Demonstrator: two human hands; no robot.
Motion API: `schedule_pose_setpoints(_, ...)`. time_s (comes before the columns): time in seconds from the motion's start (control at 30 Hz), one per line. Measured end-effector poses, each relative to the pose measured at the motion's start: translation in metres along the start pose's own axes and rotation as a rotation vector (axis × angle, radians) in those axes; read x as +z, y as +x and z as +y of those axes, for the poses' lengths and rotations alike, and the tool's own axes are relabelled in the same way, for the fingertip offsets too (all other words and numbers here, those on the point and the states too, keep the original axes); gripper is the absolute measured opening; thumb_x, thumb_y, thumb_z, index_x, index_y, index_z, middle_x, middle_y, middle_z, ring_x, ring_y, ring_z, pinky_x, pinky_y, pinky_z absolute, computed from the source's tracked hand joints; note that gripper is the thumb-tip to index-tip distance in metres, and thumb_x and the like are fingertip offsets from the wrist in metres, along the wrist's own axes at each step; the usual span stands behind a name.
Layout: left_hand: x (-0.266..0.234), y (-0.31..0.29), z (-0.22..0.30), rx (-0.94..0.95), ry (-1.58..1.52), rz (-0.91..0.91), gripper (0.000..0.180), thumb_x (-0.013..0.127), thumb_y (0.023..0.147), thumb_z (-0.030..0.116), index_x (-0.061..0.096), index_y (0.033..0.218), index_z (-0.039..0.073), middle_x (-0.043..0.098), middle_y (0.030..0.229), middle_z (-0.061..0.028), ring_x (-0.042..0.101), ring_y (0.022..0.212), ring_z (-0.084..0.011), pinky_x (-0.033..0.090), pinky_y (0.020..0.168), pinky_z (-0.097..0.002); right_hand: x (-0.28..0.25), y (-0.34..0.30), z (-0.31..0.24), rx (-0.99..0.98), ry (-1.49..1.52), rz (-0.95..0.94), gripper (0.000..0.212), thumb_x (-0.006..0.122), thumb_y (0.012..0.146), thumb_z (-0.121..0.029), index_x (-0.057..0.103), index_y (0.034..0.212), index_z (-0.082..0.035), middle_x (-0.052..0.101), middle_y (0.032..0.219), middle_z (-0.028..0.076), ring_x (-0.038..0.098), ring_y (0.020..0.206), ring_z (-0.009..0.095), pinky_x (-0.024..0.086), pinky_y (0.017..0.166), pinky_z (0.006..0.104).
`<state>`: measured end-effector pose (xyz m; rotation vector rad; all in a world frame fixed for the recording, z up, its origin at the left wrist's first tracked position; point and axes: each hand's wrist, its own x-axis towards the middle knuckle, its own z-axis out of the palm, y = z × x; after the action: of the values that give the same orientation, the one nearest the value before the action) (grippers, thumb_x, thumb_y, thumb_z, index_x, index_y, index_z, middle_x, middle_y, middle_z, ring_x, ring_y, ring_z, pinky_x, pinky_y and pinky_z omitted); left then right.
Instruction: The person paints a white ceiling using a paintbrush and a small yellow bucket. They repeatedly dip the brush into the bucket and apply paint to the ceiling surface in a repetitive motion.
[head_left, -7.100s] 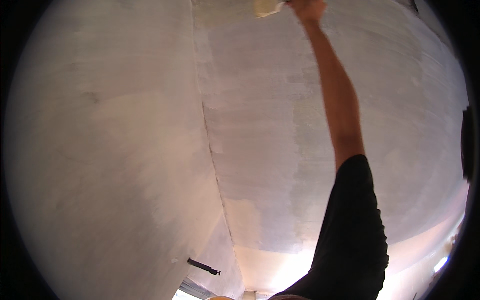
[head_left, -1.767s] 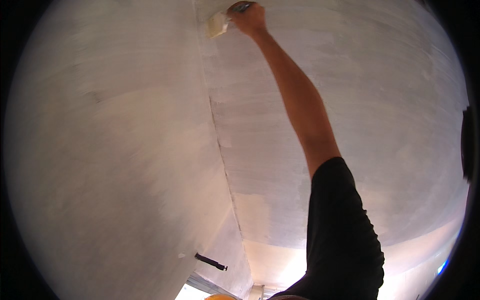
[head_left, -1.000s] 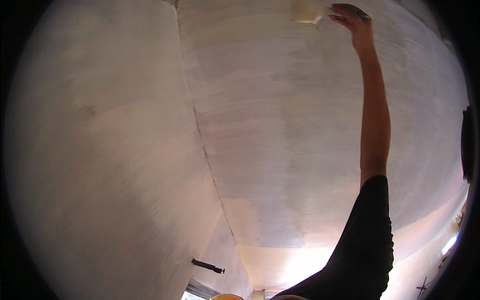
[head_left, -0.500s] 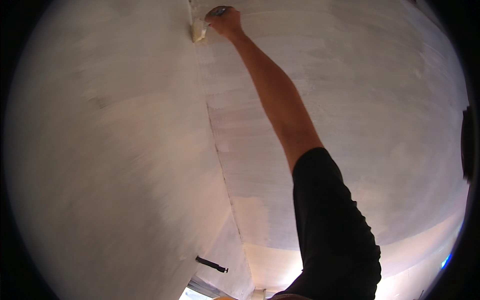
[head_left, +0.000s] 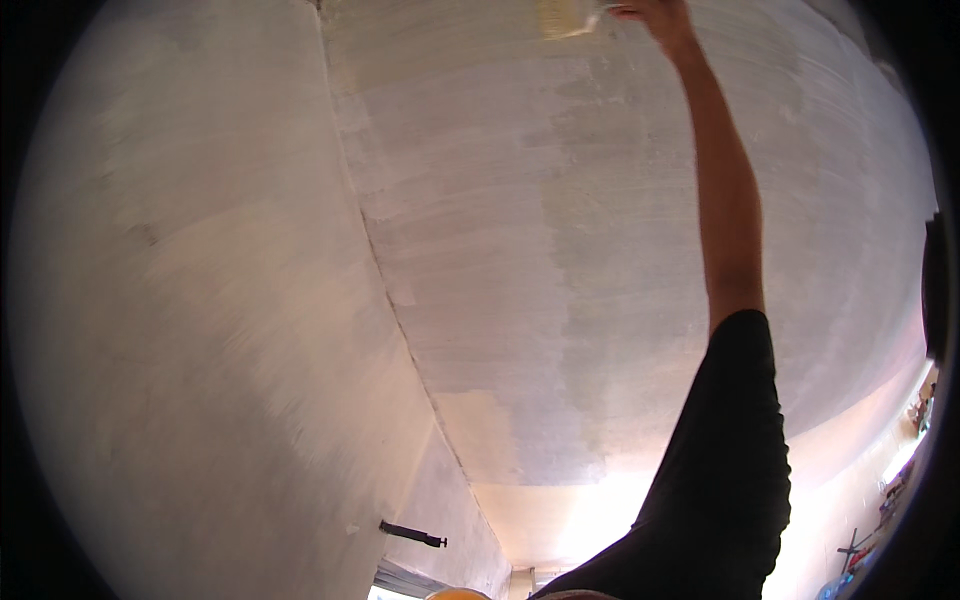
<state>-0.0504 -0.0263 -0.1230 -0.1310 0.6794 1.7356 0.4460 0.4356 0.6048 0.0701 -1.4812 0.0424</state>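
Observation:
My right arm, in a dark sleeve, reaches up to the top edge of the head view. My right hand (head_left: 655, 18) is closed around the handle of a wide paintbrush (head_left: 565, 20) with pale yellowish bristles. The bristles point left and appear to lie against the plastered surface (head_left: 480, 200), which carries patchy, streaky pale and greyish strokes. Part of the hand and brush is cut off by the frame's edge. My left hand is out of view.
A rough, dark-cracked seam (head_left: 385, 280) divides this surface from another plastered one (head_left: 200, 300) on the left. A black bracket (head_left: 412, 534) juts out low down, above a bright window opening (head_left: 385, 592). Blurred clutter (head_left: 860, 560) shows at the lower right.
My right hand has swung the brush from the seam to the right across the surface. The view has shifted too, so the seam now sits farther left.

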Motion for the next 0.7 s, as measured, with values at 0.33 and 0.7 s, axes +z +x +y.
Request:
schedule_pose_setpoints(0.33, -0.003, 0.013, -0.002, -0.04, -0.023, -0.054, 0.041, 0.051, 0.069, 0.018, 0.054, 0.105, -0.001, 0.055, 0.077, -0.0098, 0.047, 0.057, -0.0156, 0.038, 0.047, -0.0246, -0.038, -0.028, -0.141, 0.106, -0.421, 0.074, 0.035, 0.058, 0.085, -0.017, 0.063, 0.109, 0.007, 0.066, 0.108, 0.017, 0.067, 0.091, 0.03, 0.053, 0.087, 0.0375)
schedule_pose_setpoints(0.7, -0.005, 0.005, -0.009, -0.012, -0.03, -0.107, 0.041, 0.051, 0.069, 0.017, 0.054, 0.106, -0.002, 0.055, 0.078, -0.0098, 0.046, 0.058, -0.0151, 0.038, 0.048, -0.0235, 0.189, -0.046, 0.007, 0.094, -0.021, -0.198, 0.017, 0.071, 0.077, -0.018, 0.069, 0.086, -0.004, 0.069, 0.088, 0.008, 0.067, 0.077, 0.021, 0.055, 0.063, 0.0366)
